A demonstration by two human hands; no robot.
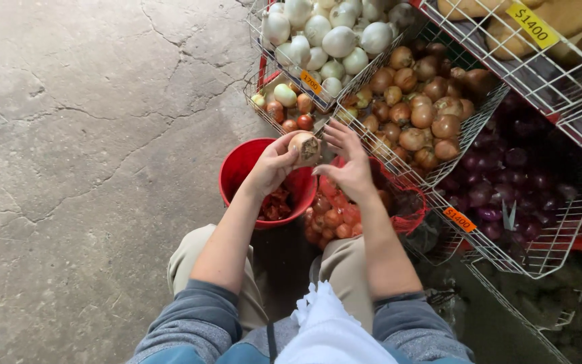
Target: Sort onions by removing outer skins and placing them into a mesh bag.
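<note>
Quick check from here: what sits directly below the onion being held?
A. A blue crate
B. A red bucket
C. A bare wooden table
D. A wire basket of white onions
B: the left hand holds the onion over the red bucket, which has peel scraps inside; the right hand is beside the onion, fingers spread.

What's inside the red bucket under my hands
The red bucket holds a heap of reddish-brown onion skins. The left hand and the onion it holds cover part of the inside.
</note>
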